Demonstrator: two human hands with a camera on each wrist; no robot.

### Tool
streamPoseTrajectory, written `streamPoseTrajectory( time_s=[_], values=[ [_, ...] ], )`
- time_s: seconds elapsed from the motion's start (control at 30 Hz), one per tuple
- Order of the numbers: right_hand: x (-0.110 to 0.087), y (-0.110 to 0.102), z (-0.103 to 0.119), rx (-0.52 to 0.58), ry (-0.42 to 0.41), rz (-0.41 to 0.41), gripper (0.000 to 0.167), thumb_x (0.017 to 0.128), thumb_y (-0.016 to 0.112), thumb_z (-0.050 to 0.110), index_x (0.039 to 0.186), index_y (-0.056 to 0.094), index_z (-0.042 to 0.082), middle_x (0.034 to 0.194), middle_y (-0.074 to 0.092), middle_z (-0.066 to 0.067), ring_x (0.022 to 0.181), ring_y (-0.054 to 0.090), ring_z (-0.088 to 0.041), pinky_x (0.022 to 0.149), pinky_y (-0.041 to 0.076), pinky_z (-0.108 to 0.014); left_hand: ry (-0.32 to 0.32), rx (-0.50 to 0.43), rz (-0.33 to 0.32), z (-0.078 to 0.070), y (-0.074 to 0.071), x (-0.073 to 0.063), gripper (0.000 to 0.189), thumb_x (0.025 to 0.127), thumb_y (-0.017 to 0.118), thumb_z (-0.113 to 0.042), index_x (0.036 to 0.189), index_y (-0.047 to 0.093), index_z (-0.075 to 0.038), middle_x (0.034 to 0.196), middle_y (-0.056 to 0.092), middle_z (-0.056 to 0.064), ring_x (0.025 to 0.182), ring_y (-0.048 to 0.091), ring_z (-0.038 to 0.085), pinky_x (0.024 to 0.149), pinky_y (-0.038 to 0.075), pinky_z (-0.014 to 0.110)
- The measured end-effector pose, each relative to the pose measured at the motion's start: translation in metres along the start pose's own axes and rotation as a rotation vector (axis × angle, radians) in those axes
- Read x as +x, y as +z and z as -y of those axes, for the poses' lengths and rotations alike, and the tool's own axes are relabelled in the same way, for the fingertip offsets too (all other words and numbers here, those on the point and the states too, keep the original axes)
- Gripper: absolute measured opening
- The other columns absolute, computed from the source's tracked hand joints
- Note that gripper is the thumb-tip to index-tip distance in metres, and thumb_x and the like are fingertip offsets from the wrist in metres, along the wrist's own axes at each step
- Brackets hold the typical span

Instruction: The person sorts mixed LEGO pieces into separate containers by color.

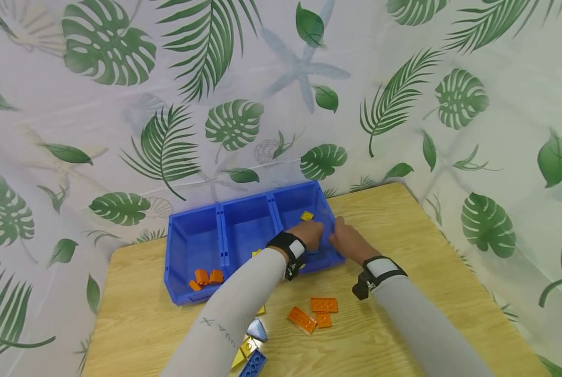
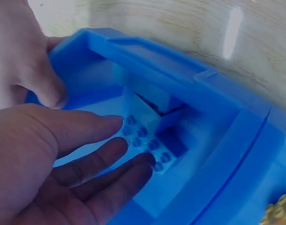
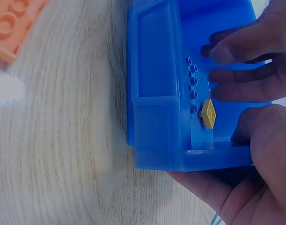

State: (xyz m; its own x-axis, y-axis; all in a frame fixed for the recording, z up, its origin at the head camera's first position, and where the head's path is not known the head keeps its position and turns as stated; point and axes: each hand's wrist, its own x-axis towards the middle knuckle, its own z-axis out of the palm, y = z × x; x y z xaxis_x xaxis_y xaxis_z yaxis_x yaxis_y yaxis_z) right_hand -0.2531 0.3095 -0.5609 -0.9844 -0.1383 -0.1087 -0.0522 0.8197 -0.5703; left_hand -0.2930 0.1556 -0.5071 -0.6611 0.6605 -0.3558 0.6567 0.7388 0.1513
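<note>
A row of joined blue bins [image 1: 245,203] stands at the back of the table. My left hand [image 1: 309,234] reaches into the rightmost one, fingers loosely extended and holding nothing. Close by its fingertips, studded blue bricks [image 2: 145,140] lie on the bin floor in the left wrist view. My right hand [image 3: 269,159] grips that bin's side wall, its thumb inside and its fingers underneath on the outside. A small yellow piece [image 3: 209,114] lies beside the blue studs.
Orange bricks [image 1: 202,277] lie in the leftmost bin. On the wooden table [image 1: 370,335] are loose orange plates [image 1: 324,305], yellow bricks [image 1: 249,346], a long blue brick [image 1: 253,363] and a grey-blue triangular piece [image 1: 257,330]. A leaf-patterned cloth [image 1: 281,136] hangs behind the bins.
</note>
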Motion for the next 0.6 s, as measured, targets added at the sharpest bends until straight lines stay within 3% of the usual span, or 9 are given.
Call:
streamPoseTrajectory(
  time_s=[0.07,0.13,0.2,0.3,0.43,0.6],
  values=[
    [0.0,0.0,0.0,-0.001,-0.009,-0.006,0.022,0.098,0.048,0.008,0.11,0.039,-0.008,0.074,0.047,-0.006,0.062,0.051,-0.024,0.056,0.042,-0.035,0.018,-0.005,-0.007,0.001,-0.003,-0.006,0.017,0.097,0.06,0.0,0.081,0.062,-0.007,0.079,0.061,0.004,0.071,0.051,0.017,0.066,0.044,0.029],
    [0.0,0.001,0.0,-0.005,-0.008,-0.005,0.024,0.098,0.048,0.008,0.112,0.038,-0.008,0.075,0.047,-0.007,0.064,0.051,-0.024,0.057,0.042,-0.035,0.035,-0.007,-0.032,0.002,-0.008,-0.016,0.016,0.096,0.063,-0.001,0.082,0.064,-0.008,0.08,0.063,0.002,0.071,0.054,0.016,0.067,0.046,0.029],
    [0.001,0.001,0.001,-0.012,-0.009,-0.002,0.026,0.097,0.049,0.008,0.113,0.038,-0.01,0.076,0.048,-0.009,0.065,0.052,-0.025,0.058,0.043,-0.037,0.047,-0.029,-0.049,0.006,-0.013,-0.028,0.011,0.096,0.063,-0.002,0.091,0.072,-0.008,0.089,0.069,0.003,0.078,0.061,0.017,0.071,0.051,0.029],
    [0.002,0.002,0.002,-0.019,0.007,0.017,0.031,0.099,0.048,0.008,0.119,0.037,-0.013,0.082,0.054,-0.016,0.07,0.055,-0.027,0.061,0.046,-0.039,0.056,-0.068,-0.092,0.016,-0.021,-0.05,0.024,0.096,0.062,-0.004,0.113,0.077,-0.013,0.114,0.076,0.001,0.101,0.071,0.017,0.086,0.058,0.03],
    [0.006,0.002,0.003,0.006,0.071,0.061,0.042,0.1,0.046,0.011,0.13,0.033,-0.016,0.1,0.061,-0.028,0.081,0.059,-0.03,0.07,0.05,-0.041,0.069,-0.099,-0.155,0.038,-0.029,-0.083,0.033,0.099,0.06,-0.01,0.129,0.073,-0.012,0.134,0.072,0.004,0.123,0.068,0.021,0.102,0.056,0.035],
    [0.009,0.001,0.003,0.027,0.127,0.097,0.048,0.101,0.044,0.013,0.136,0.028,-0.016,0.108,0.059,-0.031,0.086,0.059,-0.031,0.07,0.049,-0.039,0.07,-0.14,-0.248,0.071,-0.028,-0.128,0.031,0.101,0.061,-0.017,0.129,0.072,-0.008,0.129,0.072,0.009,0.118,0.068,0.025,0.099,0.057,0.038]
  ],
)
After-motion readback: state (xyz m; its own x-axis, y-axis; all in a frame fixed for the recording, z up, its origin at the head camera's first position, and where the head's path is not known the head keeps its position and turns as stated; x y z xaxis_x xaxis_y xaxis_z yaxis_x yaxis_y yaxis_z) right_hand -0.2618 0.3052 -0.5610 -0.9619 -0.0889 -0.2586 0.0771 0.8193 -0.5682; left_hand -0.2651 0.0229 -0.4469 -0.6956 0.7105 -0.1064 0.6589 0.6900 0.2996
